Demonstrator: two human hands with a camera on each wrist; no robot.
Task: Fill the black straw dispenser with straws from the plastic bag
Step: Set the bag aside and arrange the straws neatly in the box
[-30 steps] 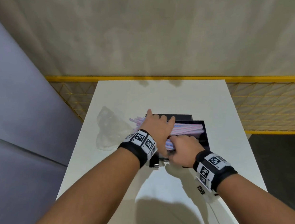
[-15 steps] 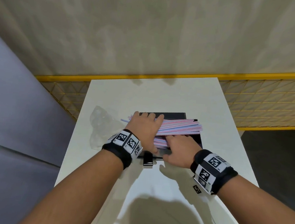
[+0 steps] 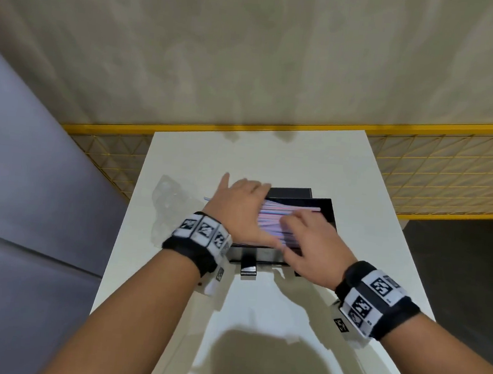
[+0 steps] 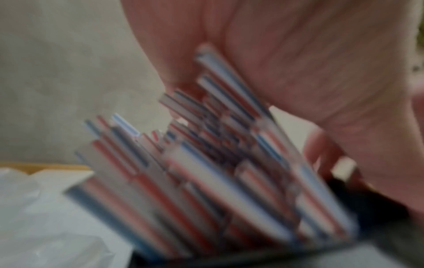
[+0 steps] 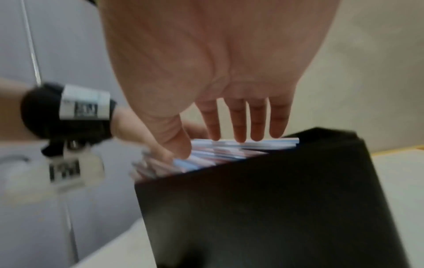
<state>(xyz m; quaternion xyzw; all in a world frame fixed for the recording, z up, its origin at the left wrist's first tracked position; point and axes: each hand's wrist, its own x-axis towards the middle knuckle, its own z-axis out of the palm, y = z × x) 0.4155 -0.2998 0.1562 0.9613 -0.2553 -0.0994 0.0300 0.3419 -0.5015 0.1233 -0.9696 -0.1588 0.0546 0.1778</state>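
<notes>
The black straw dispenser (image 3: 326, 219) (image 5: 275, 199) stands open in the middle of the white table (image 3: 271, 159). A stack of pink and blue striped straws (image 3: 269, 222) (image 4: 206, 181) (image 5: 231, 147) lies across its top, the left ends sticking out past its wall. My left hand (image 3: 239, 210) (image 4: 298, 63) lies over those left ends, fingers stretched out and thumb along the near side. My right hand (image 3: 306, 235) (image 5: 211, 143) rests flat on the right half, its straight fingertips touching the top straws. The clear plastic bag (image 3: 170, 204) (image 4: 45, 217) lies crumpled to the left.
The dispenser's raised lid (image 3: 290, 191) stands behind the straws, and a small black lever (image 3: 248, 265) juts from its front. A yellow mesh fence (image 3: 417, 170) runs behind the table. A grey panel (image 3: 32, 199) stands at the left.
My left hand has flattened over the straws' left ends. My right hand slid from the near side up onto the stack. The straws lie more level in the dispenser.
</notes>
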